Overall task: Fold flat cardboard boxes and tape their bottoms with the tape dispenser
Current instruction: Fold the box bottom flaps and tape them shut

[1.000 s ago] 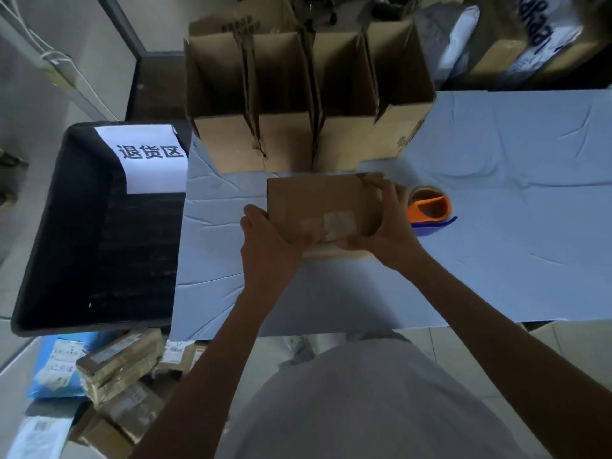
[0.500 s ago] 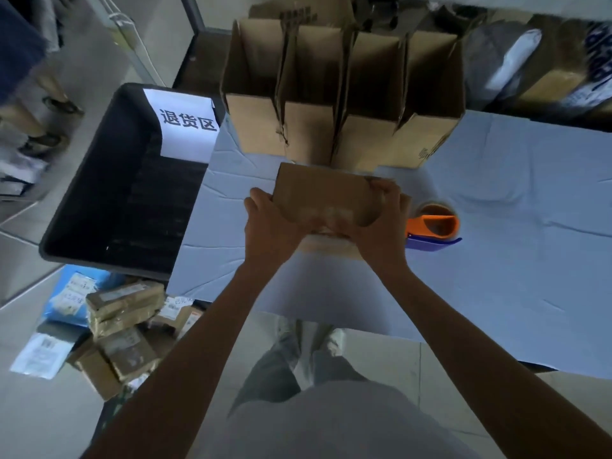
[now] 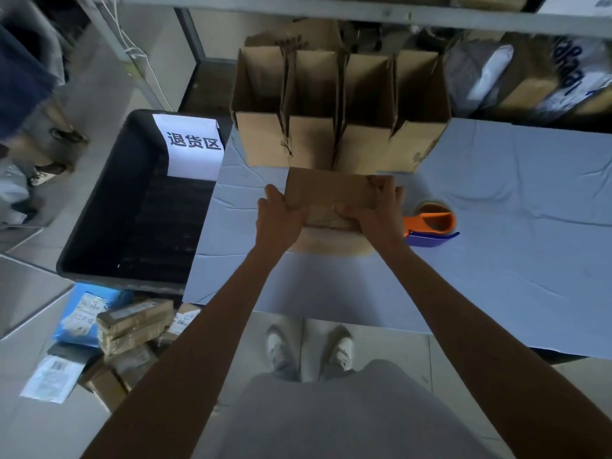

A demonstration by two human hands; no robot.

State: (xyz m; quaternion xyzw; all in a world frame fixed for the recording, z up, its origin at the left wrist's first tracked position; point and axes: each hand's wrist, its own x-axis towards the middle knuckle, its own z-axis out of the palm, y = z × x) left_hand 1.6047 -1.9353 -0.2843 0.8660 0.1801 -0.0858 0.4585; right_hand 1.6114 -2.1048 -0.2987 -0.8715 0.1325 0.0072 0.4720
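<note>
A small brown cardboard box (image 3: 326,193) sits bottom-up in the middle of the table, with clear tape across its near side. My left hand (image 3: 277,217) holds its left end. My right hand (image 3: 377,207) grips its right end, thumb pressing on the taped strip. An orange and blue tape dispenser (image 3: 430,225) lies on the table just right of my right hand, untouched. Several folded boxes (image 3: 337,127) stand open in a row right behind the held box.
The table wears a pale blue cloth (image 3: 513,226). A black bin (image 3: 109,207) with a white paper label (image 3: 192,145) stands at the table's left. Parcels (image 3: 132,323) lie on the floor below it. Shelving with bags and boxes (image 3: 530,71) lines the back.
The camera has risen and tilted, so more floor and my feet show. The box has shifted slightly toward the row of boxes. Both hands keep their hold on its ends.
</note>
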